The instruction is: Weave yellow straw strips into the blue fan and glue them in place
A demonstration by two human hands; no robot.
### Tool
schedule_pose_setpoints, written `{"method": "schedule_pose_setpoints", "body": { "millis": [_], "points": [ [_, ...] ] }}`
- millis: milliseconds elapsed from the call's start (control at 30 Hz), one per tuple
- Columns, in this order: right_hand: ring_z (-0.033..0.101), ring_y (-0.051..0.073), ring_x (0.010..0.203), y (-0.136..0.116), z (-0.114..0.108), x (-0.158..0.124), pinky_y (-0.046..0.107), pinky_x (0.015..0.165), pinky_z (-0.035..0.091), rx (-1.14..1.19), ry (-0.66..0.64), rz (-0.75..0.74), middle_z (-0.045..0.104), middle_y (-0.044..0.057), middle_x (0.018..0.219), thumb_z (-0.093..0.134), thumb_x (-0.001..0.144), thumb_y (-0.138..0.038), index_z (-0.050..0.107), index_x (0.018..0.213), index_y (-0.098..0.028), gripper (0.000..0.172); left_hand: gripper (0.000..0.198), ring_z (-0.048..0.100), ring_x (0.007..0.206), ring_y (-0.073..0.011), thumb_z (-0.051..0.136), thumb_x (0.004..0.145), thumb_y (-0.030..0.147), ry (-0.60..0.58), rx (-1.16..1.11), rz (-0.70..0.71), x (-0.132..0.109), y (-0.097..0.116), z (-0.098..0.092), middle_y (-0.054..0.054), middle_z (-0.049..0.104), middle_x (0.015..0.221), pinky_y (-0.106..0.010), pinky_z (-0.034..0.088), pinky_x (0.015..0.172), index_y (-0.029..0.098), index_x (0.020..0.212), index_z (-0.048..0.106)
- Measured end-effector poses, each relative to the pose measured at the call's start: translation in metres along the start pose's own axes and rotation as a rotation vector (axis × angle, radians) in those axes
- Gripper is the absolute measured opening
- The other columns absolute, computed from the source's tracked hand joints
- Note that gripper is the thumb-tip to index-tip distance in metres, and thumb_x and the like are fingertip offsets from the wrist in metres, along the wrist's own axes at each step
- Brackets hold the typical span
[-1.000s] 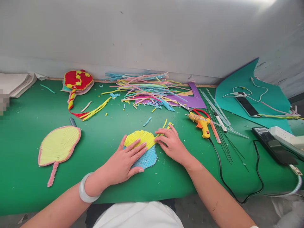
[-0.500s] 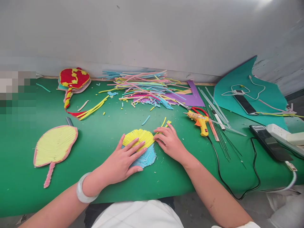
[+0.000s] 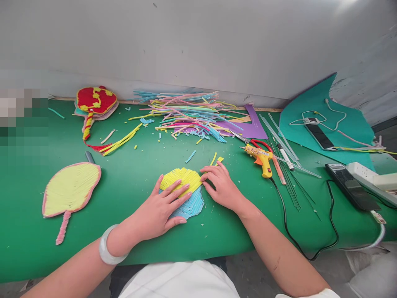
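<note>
On the green table lies a rounded fan-shaped piece, its upper part covered in yellow pipe cleaners [image 3: 178, 176] laid side by side and its lower part in blue ones [image 3: 194, 203]. My left hand [image 3: 161, 211] rests flat on it, fingers spread over the yellow and blue. At the right edge of the yellow part, my right hand [image 3: 221, 186] has its fingers bent and pinched on a yellow pipe cleaner [image 3: 203, 178], mostly covered by the fingertips. Just beyond that hand lie short yellow pieces [image 3: 213, 158].
A yellow leaf-shaped fan [image 3: 72, 188] lies left; a red fan [image 3: 96, 100] sits behind it. Pipe cleaners [image 3: 186, 109] are heaped at the back. On the right are a yellow glue gun [image 3: 262, 159] with a black cord, red-handled scissors [image 3: 260, 143], glue sticks and a phone [image 3: 350, 186].
Both hands stay almost where they were on the yellow and blue piece. My right fingertips shift very slightly; the view moves a little.
</note>
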State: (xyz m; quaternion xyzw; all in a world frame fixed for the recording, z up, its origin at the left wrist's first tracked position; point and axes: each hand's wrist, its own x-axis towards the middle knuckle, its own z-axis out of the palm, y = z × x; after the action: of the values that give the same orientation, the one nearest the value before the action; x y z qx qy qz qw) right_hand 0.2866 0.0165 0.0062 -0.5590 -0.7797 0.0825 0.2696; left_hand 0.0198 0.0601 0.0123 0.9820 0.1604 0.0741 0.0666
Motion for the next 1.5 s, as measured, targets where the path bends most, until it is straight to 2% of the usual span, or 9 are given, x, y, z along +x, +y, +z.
{"method": "schedule_pose_setpoints", "body": {
  "millis": [333,600,800,1067,1133,1233,1333,1400,1500],
  "points": [
    [0.059,0.021,0.116,0.001,-0.001,0.0,0.059,0.118,0.026,-0.006,-0.006,0.013,0.067,0.007,0.12,0.053,0.096,-0.019,0.06,0.101,-0.024,0.01,0.066,0.029,0.149,-0.0287,0.04,0.101,0.056,0.0,0.015,0.007,-0.001,0.0,0.001,-0.005,0.036,0.159,-0.055,-0.018,0.119,0.026,0.157,0.023],
    [0.06,0.021,0.115,0.003,0.001,0.0,0.06,0.117,0.028,-0.03,0.002,0.0,0.067,0.007,0.119,0.053,0.096,-0.02,0.062,0.099,-0.025,0.011,0.068,0.031,0.148,-0.0288,0.042,0.1,0.055,-0.005,0.005,0.008,-0.001,0.0,0.0,-0.006,0.036,0.159,-0.057,-0.013,0.12,0.027,0.157,0.022],
    [0.061,0.022,0.114,0.004,0.002,0.001,0.06,0.116,0.029,-0.053,-0.011,-0.008,0.067,0.006,0.119,0.051,0.097,-0.021,0.064,0.099,-0.026,0.014,0.069,0.032,0.148,-0.0291,0.044,0.099,0.055,0.012,-0.019,-0.001,-0.001,0.0,0.001,-0.008,0.04,0.157,-0.06,-0.005,0.121,0.029,0.158,0.02],
    [0.06,0.022,0.116,0.002,-0.001,0.0,0.06,0.117,0.027,-0.009,-0.007,0.011,0.067,0.007,0.119,0.052,0.096,-0.022,0.062,0.098,-0.025,0.01,0.071,0.027,0.15,-0.0305,0.046,0.099,0.053,0.005,-0.054,-0.01,-0.003,-0.001,-0.001,-0.008,0.032,0.161,-0.062,0.002,0.122,0.029,0.158,0.017],
    [0.06,0.022,0.118,0.002,-0.002,0.0,0.059,0.118,0.028,0.025,0.007,0.02,0.067,0.007,0.12,0.052,0.096,-0.023,0.061,0.101,-0.025,0.01,0.071,0.026,0.15,-0.0295,0.047,0.1,0.047,0.056,-0.086,-0.038,-0.004,-0.003,-0.005,-0.009,0.031,0.161,-0.061,0.008,0.123,0.028,0.159,0.012],
    [0.061,0.023,0.119,0.003,-0.004,0.0,0.059,0.117,0.03,0.053,0.071,0.038,0.068,0.008,0.119,0.05,0.096,-0.024,0.059,0.113,-0.026,0.019,0.068,0.031,0.149,-0.0262,0.045,0.102,0.033,0.228,-0.134,-0.137,-0.007,-0.011,-0.013,-0.01,0.04,0.157,-0.057,0.018,0.123,0.03,0.159,0.009],
    [0.059,0.025,0.123,0.001,-0.002,-0.001,0.058,0.117,0.031,0.024,0.112,0.027,0.067,0.008,0.125,0.049,0.096,-0.022,0.053,0.129,-0.027,0.034,0.058,0.039,0.144,-0.0233,0.043,0.103,0.026,0.384,-0.148,-0.283,-0.011,-0.022,-0.018,-0.007,0.051,0.149,-0.055,0.024,0.122,0.032,0.156,0.021],
    [0.054,0.025,0.131,-0.005,-0.001,-0.001,0.058,0.118,0.03,-0.011,0.077,-0.012,0.063,0.008,0.134,0.048,0.098,-0.023,0.045,0.14,-0.028,0.043,0.05,0.042,0.143,-0.0224,0.042,0.103,0.026,0.423,-0.138,-0.356,-0.014,-0.028,-0.018,-0.006,0.054,0.147,-0.055,0.025,0.122,0.032,0.152,0.032],
    [0.041,0.026,0.143,-0.019,0.002,-0.002,0.057,0.121,0.025,-0.073,-0.02,-0.09,0.051,0.009,0.15,0.046,0.101,-0.03,0.031,0.152,-0.028,0.053,0.043,0.04,0.144,-0.0223,0.042,0.103,0.028,0.388,-0.116,-0.413,-0.018,-0.034,-0.015,-0.007,0.052,0.148,-0.055,0.023,0.122,0.029,0.146,0.042]
  ]
}}
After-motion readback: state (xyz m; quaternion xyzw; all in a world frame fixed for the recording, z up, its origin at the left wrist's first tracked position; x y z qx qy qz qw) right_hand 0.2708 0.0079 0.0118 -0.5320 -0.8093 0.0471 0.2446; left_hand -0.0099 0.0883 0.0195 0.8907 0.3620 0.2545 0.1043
